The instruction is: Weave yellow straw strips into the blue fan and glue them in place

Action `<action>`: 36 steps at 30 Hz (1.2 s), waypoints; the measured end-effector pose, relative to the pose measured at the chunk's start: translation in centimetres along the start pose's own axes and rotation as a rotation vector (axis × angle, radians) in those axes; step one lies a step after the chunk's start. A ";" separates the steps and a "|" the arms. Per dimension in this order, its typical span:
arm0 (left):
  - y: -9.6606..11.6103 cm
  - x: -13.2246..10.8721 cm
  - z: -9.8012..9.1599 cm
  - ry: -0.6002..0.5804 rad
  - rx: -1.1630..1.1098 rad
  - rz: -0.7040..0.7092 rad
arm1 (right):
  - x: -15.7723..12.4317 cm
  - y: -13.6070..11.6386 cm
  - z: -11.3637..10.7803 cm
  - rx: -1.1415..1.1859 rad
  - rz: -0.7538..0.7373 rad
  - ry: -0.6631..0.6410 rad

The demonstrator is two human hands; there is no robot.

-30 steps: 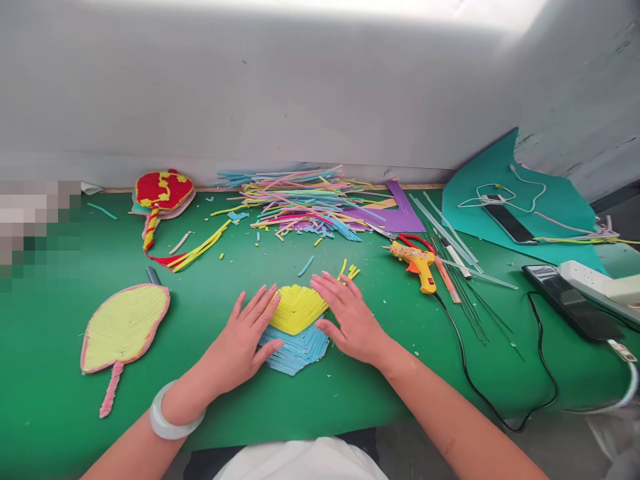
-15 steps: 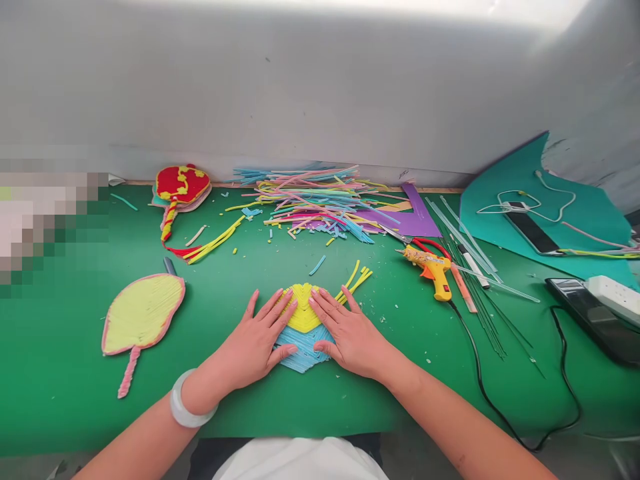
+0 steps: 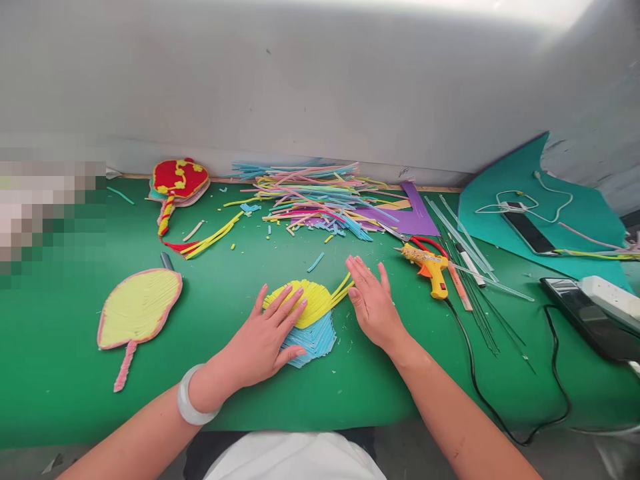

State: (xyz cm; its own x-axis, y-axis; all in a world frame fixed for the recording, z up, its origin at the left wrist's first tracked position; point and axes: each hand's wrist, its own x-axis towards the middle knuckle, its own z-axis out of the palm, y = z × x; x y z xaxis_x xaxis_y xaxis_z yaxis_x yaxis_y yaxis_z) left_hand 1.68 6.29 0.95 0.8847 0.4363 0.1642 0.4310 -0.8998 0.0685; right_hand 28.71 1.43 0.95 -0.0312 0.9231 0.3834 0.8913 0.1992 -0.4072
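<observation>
Left hand [image 3: 267,337] flat, fingers spread, pressing the yellow-blue woven piece [image 3: 313,323]; right hand [image 3: 373,303] just right of it, fingers together, touching loose yellow strips [image 3: 341,291].

Fan-shaped craft pieces: three, namely the yellow-and-blue fan [image 3: 320,303], the pink-rimmed yellow fan [image 3: 137,308] and the red-and-yellow fan [image 3: 179,179]. One each observed: glue gun [image 3: 431,269], scissors [image 3: 423,241], power strip [image 3: 613,300], purple sheet [image 3: 417,213], teal sheet [image 3: 590,220], heap of coloured strips [image 3: 315,197]. Hands: two, left hand [image 3: 265,337] and right hand [image 3: 373,303], with one bangle [image 3: 193,403] on the left wrist.
</observation>
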 end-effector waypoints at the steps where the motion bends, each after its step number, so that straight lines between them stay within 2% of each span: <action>1: 0.1 0.0 0.1 -0.013 0.002 0.011 | 0.0 0.2 -0.1 0.011 0.020 0.007; 8: -0.1 0.0 0.2 -0.041 -0.008 0.027 | -0.1 0.4 0.3 0.035 0.010 -0.004; 12: 0.2 0.0 -0.2 -0.026 -0.021 0.063 | 0.0 0.5 0.4 0.056 -0.094 0.023; 18: 0.5 0.0 -0.7 -0.054 -0.076 0.135 | -0.2 0.3 0.3 0.066 -0.206 -0.039; 36: 0.3 0.1 -0.2 -0.054 -0.053 0.136 | -0.1 0.5 0.4 -0.028 -0.217 -0.103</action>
State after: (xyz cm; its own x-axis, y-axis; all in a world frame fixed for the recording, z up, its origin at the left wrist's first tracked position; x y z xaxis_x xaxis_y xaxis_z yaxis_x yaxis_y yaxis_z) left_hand 1.87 6.05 1.20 0.9431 0.3092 0.1225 0.2981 -0.9492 0.1009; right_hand 29.00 1.56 0.41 -0.2683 0.8883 0.3727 0.8708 0.3890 -0.3005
